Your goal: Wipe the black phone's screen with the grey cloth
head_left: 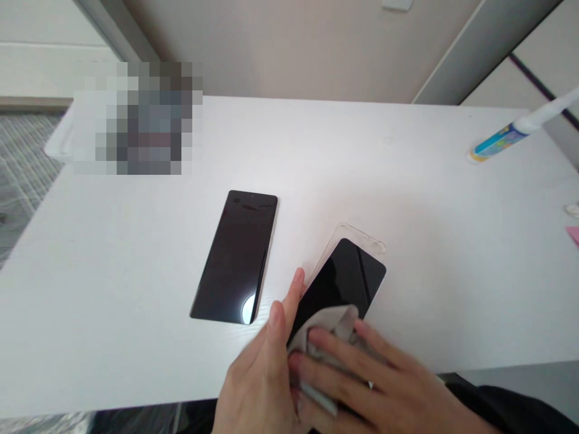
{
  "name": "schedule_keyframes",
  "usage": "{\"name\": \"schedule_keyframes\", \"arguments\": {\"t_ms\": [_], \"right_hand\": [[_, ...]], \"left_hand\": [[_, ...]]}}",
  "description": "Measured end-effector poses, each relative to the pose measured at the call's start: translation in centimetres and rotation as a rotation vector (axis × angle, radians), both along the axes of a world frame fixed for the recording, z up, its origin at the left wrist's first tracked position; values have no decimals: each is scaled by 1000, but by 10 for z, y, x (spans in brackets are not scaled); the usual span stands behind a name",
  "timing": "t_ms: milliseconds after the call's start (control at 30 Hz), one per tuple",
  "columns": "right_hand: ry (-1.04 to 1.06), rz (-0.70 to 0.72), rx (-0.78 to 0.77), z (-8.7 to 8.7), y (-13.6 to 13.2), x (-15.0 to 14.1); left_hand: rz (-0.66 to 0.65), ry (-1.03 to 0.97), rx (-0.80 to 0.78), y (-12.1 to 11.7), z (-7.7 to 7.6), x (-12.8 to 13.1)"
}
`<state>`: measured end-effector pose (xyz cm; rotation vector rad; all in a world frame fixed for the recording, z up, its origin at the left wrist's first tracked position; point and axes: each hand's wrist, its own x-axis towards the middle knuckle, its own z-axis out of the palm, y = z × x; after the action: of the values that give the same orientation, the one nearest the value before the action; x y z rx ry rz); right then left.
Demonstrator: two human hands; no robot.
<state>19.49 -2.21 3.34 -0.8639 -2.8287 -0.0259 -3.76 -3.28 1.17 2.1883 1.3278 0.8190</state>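
Observation:
A dark-screened smartphone [344, 274] is in my left hand [262, 374], which grips it along its left side with the thumb and a finger showing at the edge. My right hand [362, 380] presses a light grey cloth [332, 319] onto the lower part of the screen, its fingers slightly blurred. The phone's lower end is hidden under the cloth and fingers. Behind the phone's top end, a clear phone case [362, 235] lies on the white table. To the left, a second smartphone [235, 259] rests screen up, touched by neither hand.
The white table [113, 265] runs back to a wall panel. A pixelated object [149, 126] stands at the back left. At the right, a white tube with a blue label [500, 141] stands tilted in view. Something pink [573, 234] shows at the right edge.

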Motion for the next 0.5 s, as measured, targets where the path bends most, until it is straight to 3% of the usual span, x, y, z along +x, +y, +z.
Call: {"name": "schedule_keyframes", "arguments": {"t_ms": [67,167,300,333,433,500], "right_hand": [[-2,-23,-8,0,5,-4],[5,-247,-19,-1,11,-3],[-13,-16,-16,0,11,-2],[-17,-12,-16,0,11,-1],[-16,-215,-27,1,13,2],[-4,-188,-33,1,12,2]], "left_hand": [[5,-6,-5,0,1,0],[18,-15,-37,3,1,2],[-4,-29,-43,2,-3,2],[3,-38,-47,1,-4,2],[32,-53,-58,-1,-3,1],[26,-44,-63,0,-1,1]]}}
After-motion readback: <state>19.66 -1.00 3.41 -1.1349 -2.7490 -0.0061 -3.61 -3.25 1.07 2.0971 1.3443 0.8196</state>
